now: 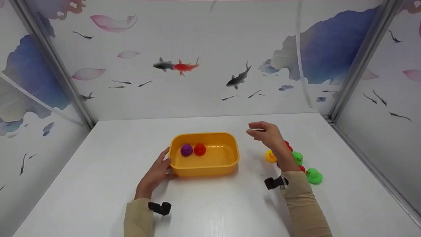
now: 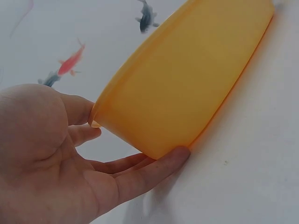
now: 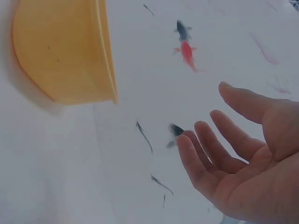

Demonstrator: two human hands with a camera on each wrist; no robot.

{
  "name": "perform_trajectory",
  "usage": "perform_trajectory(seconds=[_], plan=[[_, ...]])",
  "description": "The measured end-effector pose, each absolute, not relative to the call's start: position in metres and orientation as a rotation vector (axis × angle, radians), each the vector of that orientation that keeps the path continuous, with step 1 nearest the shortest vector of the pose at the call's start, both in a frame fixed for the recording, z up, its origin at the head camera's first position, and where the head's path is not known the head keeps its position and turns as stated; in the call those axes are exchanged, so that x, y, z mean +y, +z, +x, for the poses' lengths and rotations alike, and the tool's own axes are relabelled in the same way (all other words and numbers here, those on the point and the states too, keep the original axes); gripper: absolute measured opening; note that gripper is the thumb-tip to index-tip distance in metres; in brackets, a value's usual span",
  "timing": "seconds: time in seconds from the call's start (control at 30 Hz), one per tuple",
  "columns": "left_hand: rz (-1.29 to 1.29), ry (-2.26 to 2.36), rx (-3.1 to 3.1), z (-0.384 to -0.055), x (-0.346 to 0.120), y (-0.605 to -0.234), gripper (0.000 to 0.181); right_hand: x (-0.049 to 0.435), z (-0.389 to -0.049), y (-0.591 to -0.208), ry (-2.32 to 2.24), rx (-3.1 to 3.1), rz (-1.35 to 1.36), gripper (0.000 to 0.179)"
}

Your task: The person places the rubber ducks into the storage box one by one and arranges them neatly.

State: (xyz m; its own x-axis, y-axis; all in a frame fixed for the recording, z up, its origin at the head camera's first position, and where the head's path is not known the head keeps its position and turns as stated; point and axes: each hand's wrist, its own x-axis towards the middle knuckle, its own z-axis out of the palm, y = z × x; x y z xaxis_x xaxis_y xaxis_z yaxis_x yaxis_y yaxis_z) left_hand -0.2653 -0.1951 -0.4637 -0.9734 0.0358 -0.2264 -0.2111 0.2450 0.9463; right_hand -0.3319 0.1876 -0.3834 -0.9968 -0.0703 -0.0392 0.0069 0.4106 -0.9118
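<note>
Two small rounded toys, a purple toy (image 1: 186, 150) and a red toy (image 1: 199, 149), sit side by side in the left half of a yellow plastic basin (image 1: 204, 171); we cannot make out faces on them, nor whether they touch. The basin stands upright on the white table (image 1: 210, 210). Our left hand (image 1: 158, 171) grips its left end, fingers at the rim and thumb along the lower edge, as the left wrist view shows; that view cuts off the basin's top and gives us nothing of its inside. Our right hand (image 1: 268, 135) hangs in the air just beyond the basin's right end, thumb and fingers spread and loosely bent, with nothing in its grasp. The right wrist view shows us only part of the basin, cut off at the top.

Beside and behind our right forearm lie more toys: a yellow duck (image 1: 270, 156), partly covered, a green duck (image 1: 297, 158) and, nearer us, another green duck (image 1: 314, 176) in fuller view. Of a far red toy (image 1: 288, 145) and a near red toy (image 1: 302, 168) we see only slivers. Tan sleeves (image 1: 306, 200) run off the bottom edge, and fish are printed on the back panel (image 1: 197, 98).
</note>
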Motion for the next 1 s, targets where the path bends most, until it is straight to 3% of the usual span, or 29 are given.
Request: perform_trajectory(seconds=[0.43,1.0], plan=[[-0.191,1.793,2.315,-0.265,-0.198,-0.463,0.058,0.256,-0.339,-0.390,-1.797,2.604,0.174,0.054],[-0.163,1.809,2.313,-0.263,-0.194,-0.463,0.058,0.292,-0.352,-0.438,-1.763,2.524,0.532,0.059]])
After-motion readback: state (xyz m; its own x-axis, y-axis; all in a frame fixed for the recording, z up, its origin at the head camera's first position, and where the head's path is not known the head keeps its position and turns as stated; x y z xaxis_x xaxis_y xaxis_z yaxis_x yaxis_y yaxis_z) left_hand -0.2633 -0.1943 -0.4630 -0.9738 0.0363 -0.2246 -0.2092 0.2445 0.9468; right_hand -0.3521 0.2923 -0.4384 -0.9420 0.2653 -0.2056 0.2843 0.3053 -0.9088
